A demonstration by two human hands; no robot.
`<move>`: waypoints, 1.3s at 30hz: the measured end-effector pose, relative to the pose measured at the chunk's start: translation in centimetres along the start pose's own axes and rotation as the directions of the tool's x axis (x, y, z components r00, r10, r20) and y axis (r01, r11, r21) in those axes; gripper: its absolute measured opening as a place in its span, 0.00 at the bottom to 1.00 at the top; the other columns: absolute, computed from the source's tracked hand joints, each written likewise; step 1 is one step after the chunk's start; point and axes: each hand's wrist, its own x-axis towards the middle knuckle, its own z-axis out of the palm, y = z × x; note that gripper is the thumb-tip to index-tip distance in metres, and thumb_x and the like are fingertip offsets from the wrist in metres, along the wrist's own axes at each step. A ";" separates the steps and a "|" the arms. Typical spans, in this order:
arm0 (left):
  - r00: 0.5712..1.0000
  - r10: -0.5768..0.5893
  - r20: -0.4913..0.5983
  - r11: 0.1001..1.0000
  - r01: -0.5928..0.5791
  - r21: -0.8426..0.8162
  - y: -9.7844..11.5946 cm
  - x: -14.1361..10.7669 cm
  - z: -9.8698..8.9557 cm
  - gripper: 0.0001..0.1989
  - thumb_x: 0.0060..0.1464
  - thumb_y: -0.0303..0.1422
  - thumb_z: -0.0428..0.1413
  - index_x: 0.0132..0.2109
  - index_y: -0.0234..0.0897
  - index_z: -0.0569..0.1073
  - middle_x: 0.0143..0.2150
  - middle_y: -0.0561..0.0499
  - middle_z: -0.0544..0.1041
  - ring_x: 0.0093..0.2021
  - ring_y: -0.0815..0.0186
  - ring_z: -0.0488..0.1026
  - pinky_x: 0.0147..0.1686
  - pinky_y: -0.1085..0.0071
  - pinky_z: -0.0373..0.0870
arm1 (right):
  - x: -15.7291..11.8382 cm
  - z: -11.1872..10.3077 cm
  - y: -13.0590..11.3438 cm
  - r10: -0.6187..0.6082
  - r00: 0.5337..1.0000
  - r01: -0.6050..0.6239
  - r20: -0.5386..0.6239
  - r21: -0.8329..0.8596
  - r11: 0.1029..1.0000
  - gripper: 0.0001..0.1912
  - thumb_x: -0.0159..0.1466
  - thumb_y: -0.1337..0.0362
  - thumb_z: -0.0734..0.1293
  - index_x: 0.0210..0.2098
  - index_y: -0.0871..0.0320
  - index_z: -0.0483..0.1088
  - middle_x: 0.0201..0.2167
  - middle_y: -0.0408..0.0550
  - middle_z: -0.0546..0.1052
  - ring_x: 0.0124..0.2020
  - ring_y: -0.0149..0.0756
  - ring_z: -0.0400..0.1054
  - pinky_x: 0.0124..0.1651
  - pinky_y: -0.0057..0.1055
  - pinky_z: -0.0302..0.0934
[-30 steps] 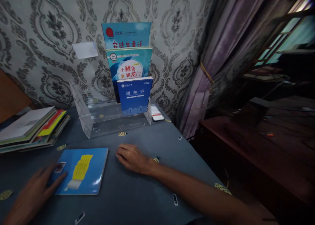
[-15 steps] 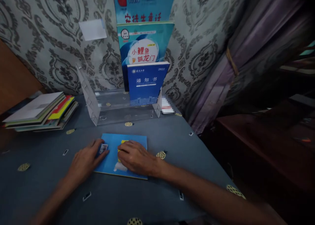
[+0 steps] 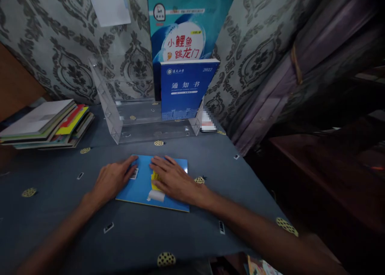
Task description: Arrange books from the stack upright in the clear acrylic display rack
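From my remote feed, I saw a thin blue book [image 3: 140, 190] lying closed and flat on the counter [image 3: 144, 235], between its near and back edges, well in from the right edge. It sat slightly askew. A barcode [image 3: 134, 173] marked its left part; a yellow patch [image 3: 156, 181], partly hidden, showed right of centre.

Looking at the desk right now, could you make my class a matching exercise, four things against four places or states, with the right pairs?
Things:
1. Light-blue book
2. Dark-blue booklet
3. Stack of books
4. Curtain

Places or states:
A. Standing in the clear rack
B. Gathered by a band
C. Lying flat under the left hand and right hand
D. Piled at the picture's left edge

Pairs: 1-C, 2-A, 3-D, 4-B
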 end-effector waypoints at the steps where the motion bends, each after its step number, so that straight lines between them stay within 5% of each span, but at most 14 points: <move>1: 1.000 0.003 0.017 1.000 -0.003 -0.005 -0.2 -0.2 -0.2 0.24 0.68 0.44 0.42 0.68 0.48 0.63 0.48 0.45 0.82 0.44 0.54 0.80 0.39 0.66 0.70 | -0.3 0.0 0.5 0.040 0.999 -0.040 -0.011 -0.008 0.999 0.23 0.72 0.60 0.62 0.63 0.63 0.64 0.66 0.60 0.66 0.69 0.47 0.56 0.71 0.52 0.49; 6: 0.973 0.168 0.158 0.980 -0.148 -0.131 -2.5 -1.2 -0.8 0.37 0.57 0.54 0.56 0.70 0.54 0.58 0.61 0.45 0.72 0.55 0.48 0.74 0.49 0.59 0.70 | -2.1 -0.2 2.2 0.171 0.982 -0.172 -0.084 -0.008 0.985 0.22 0.73 0.60 0.60 0.63 0.59 0.64 0.65 0.58 0.68 0.64 0.48 0.62 0.65 0.53 0.59; 10: 0.930 0.302 0.212 0.940 -0.252 -0.231 -4.0 -1.9 -0.4 0.41 0.53 0.46 0.63 0.71 0.56 0.57 0.57 0.47 0.71 0.56 0.52 0.70 0.49 0.63 0.70 | -3.3 -0.2 1.8 0.222 0.970 -0.228 -0.101 -0.056 0.972 0.22 0.73 0.59 0.58 0.63 0.61 0.64 0.62 0.59 0.69 0.61 0.52 0.64 0.62 0.56 0.62; 14: 0.927 0.365 0.081 0.905 -0.333 -0.267 -4.4 -1.6 -0.1 0.33 0.61 0.39 0.57 0.70 0.59 0.57 0.57 0.50 0.69 0.54 0.58 0.70 0.49 0.66 0.68 | -4.8 0.2 0.9 0.254 0.949 -0.280 -0.187 -0.135 0.950 0.22 0.72 0.60 0.59 0.61 0.63 0.66 0.58 0.62 0.72 0.56 0.54 0.66 0.58 0.56 0.65; 19: 0.926 0.355 -0.130 0.908 -0.375 -0.188 -3.4 0.6 0.5 0.20 0.66 0.38 0.49 0.62 0.49 0.68 0.57 0.47 0.69 0.53 0.55 0.70 0.44 0.64 0.71 | -7.8 0.4 -0.9 0.193 0.910 -0.267 -0.366 -0.164 0.950 0.15 0.72 0.64 0.59 0.55 0.61 0.69 0.43 0.56 0.76 0.43 0.47 0.71 0.47 0.47 0.71; 24: 0.886 0.319 -0.336 0.908 -0.388 -0.160 -1.4 2.8 2.7 0.18 0.68 0.35 0.42 0.58 0.41 0.71 0.49 0.44 0.73 0.46 0.56 0.73 0.39 0.62 0.72 | -9.0 0.0 -2.8 0.131 0.921 -0.190 -0.367 -0.128 0.973 0.11 0.71 0.68 0.59 0.50 0.59 0.69 0.35 0.50 0.76 0.37 0.41 0.71 0.42 0.40 0.71; 31: 0.813 0.338 -0.474 0.854 -0.477 -0.209 -1.4 3.1 4.7 0.21 0.71 0.38 0.39 0.59 0.38 0.70 0.46 0.44 0.74 0.45 0.57 0.71 0.44 0.58 0.71 | -6.1 -1.7 -1.6 0.126 0.933 -0.181 -0.337 -0.137 0.974 0.12 0.72 0.68 0.58 0.36 0.58 0.72 0.32 0.50 0.75 0.34 0.38 0.69 0.36 0.34 0.67; 35: 0.797 0.333 -0.504 0.850 -0.485 -0.205 -1.4 3.1 5.1 0.20 0.71 0.40 0.41 0.60 0.37 0.69 0.49 0.44 0.75 0.47 0.56 0.70 0.47 0.57 0.70 | -1.8 -1.9 -1.3 0.046 0.981 -0.062 -0.187 -0.080 0.995 0.14 0.73 0.64 0.59 0.53 0.61 0.70 0.49 0.57 0.77 0.50 0.44 0.71 0.51 0.43 0.70; 39: 0.792 0.349 -0.500 0.856 -0.487 -0.174 -1.3 3.2 5.4 0.18 0.70 0.39 0.43 0.53 0.36 0.73 0.46 0.44 0.75 0.45 0.56 0.69 0.46 0.57 0.69 | 2.6 -0.6 -1.3 0.017 0.998 -0.017 -0.066 -0.013 1.000 0.27 0.74 0.54 0.57 0.67 0.61 0.57 0.66 0.61 0.65 0.68 0.47 0.58 0.68 0.51 0.57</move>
